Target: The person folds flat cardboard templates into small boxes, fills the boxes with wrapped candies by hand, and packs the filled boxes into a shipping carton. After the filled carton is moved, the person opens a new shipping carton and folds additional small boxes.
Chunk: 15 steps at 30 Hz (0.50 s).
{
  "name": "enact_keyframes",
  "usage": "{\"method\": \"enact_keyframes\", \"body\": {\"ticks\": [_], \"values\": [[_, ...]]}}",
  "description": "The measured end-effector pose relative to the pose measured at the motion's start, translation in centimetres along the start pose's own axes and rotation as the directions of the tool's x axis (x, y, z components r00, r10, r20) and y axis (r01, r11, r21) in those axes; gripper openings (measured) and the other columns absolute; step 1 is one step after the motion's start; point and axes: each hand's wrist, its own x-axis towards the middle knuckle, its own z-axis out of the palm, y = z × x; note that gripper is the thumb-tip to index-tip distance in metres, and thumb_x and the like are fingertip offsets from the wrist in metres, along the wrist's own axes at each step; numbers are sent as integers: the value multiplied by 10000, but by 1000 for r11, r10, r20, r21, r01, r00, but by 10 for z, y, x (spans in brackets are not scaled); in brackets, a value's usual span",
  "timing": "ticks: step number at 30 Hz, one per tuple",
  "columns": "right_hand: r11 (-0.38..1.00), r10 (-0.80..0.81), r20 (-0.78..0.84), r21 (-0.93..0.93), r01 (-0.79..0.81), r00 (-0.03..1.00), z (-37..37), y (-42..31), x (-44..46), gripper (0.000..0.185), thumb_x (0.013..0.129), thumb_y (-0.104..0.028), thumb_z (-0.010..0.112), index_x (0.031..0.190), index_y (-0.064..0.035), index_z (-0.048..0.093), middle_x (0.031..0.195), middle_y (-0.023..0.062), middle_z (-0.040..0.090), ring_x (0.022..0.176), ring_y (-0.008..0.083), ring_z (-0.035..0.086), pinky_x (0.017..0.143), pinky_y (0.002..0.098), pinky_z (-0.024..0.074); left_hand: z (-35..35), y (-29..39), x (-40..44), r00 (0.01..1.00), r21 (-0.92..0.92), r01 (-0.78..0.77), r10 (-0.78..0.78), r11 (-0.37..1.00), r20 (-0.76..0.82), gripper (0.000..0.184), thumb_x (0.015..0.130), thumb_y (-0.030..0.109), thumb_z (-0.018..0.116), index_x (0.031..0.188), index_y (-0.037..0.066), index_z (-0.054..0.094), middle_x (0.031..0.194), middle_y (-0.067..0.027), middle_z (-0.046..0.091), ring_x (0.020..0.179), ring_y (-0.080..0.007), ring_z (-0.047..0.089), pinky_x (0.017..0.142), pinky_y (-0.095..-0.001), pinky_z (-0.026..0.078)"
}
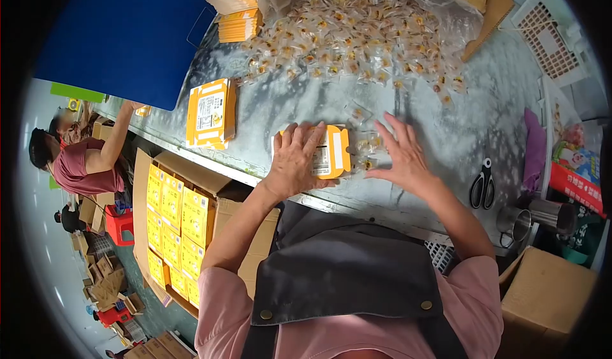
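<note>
My left hand (294,158) lies over a small yellow-and-white carton (336,152) near the table's front edge, its fingers and thumb gripping the sides. The carton's right end, with yellow flaps, faces my right hand (407,158). That hand is open, thumb and fingers spread beside a few small clear packets (368,145) at the carton's end. Whether it touches them I cannot tell. One more packet (358,113) lies just beyond. Further left on the table is a stack of flat yellow-and-white cartons (211,114).
A large heap of clear packets (357,34) covers the table's back. More flat cartons (239,26) are stacked behind. Black scissors (483,187) and metal mugs (514,222) lie right. A cardboard box of filled yellow cartons (172,215) stands below left. A co-worker (89,161) is at far left.
</note>
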Motion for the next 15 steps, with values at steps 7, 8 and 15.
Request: {"method": "enact_keyframes", "body": {"ticks": [7, 8, 15], "values": [[955, 154, 1, 255, -149, 988, 18, 3, -13, 636, 769, -164, 766, 1315, -5, 482, 1231, 170, 446, 945, 317, 602, 818, 401, 513, 0, 9, -3, 999, 4, 40, -40, 999, -22, 1216, 464, 560, 865, 1452, 79, 345, 1319, -145, 401, 1224, -381, 372, 993, -523, 293], [942, 155, -17, 304, -142, 988, 24, -2, -9, 574, 784, -117, 741, 1289, 7, 499, 1207, 173, 457, 928, 316, 606, 809, 393, 514, 1, 10, -3, 999, -1, 39, -39, 999, -30, 1213, 466, 562, 863, 1451, 78, 347, 1320, -145, 401, 1223, -382, 373, 989, -523, 294], [778, 114, 59, 615, -126, 992, 70, -27, 19, 333, 799, 18, 599, 1131, 31, 577, 1070, 219, 568, 934, 381, 608, 797, 415, 502, 1, 15, -9, 993, -8, 98, -99, 995, -67, 1211, 479, 598, 846, 1447, 68, 350, 1317, -151, 410, 1208, -384, 383, 982, -528, 295]]}}
